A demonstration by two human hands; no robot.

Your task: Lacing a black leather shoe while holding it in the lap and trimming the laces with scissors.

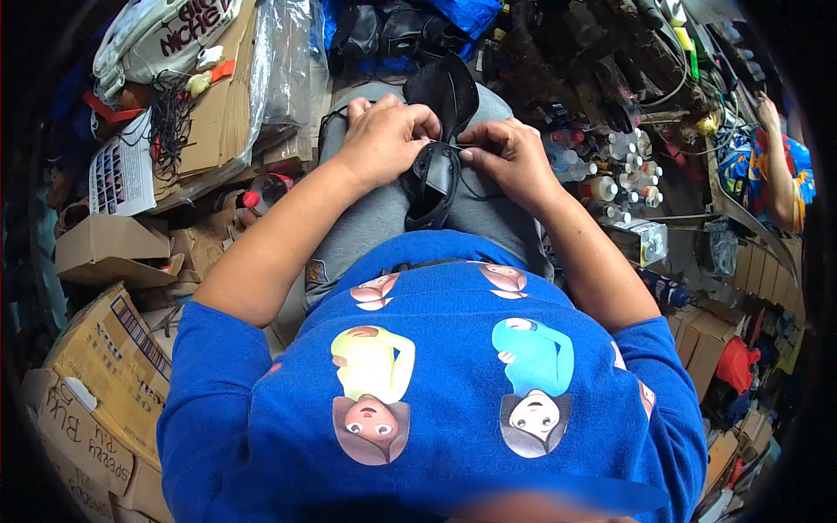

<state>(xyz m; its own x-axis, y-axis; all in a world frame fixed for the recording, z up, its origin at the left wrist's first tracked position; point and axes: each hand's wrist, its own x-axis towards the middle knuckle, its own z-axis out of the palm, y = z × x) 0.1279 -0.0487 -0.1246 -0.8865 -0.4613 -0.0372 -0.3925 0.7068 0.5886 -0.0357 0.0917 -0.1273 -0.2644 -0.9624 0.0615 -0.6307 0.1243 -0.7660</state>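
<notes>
A black shoe (429, 209) rests on my lap between my thighs, its opening toward me. A black flap-like piece (445, 91) stands up at its far end. My left hand (388, 139) is closed at the shoe's left side, thumb and forefinger pinched by the eyelets. From the right, my right hand (513, 161) pinches a thin black lace between thumb and forefinger. The lace stretches across the top of the shoe between both hands, and a loose dark length hangs below the right fingers. What the left fingertips grip is partly hidden.
Flat cardboard (214, 105) under clear plastic lies on the left, near a red-capped bottle (253, 199) and boxes (113, 253). Several small bottles (623, 179) stand to the right. Black shoes (392, 30) lie on blue plastic ahead. Another person's arm (779, 166) shows far right.
</notes>
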